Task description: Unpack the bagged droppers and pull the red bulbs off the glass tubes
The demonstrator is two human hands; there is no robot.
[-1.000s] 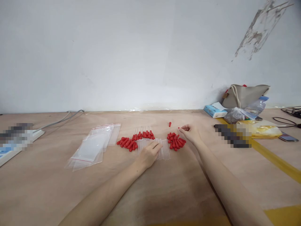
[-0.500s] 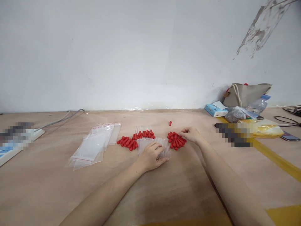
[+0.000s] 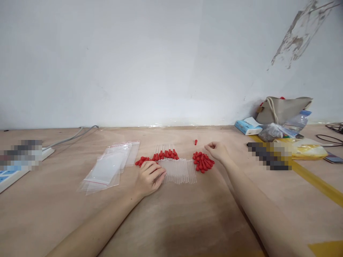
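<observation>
A row of clear thin tubes (image 3: 179,171) lies side by side on the table. My left hand (image 3: 151,178) is at its left end, fingers curled and thumb close to them; what they hold, if anything, is hidden. Behind the row are clear tubes fitted with red rubber bulbs (image 3: 167,154). More red bulbs (image 3: 143,160) lie to the left, partly covered by my left hand. To the right is a pile of loose red bulbs (image 3: 203,162). Just behind that pile my right hand (image 3: 218,151) hovers with its fingertips pinched; anything between them is too small to make out.
One red bulb (image 3: 195,142) lies apart at the back. Clear zip bags (image 3: 107,166) are stacked on the left, near a power strip (image 3: 16,169). On the right are a tissue box (image 3: 248,126), a grey bag (image 3: 285,110), a yellow packet (image 3: 308,149) and a phone (image 3: 333,157).
My left hand has moved left, from over the middle of the tubes to their left end. My right hand has drawn slightly back from the red bulb pile.
</observation>
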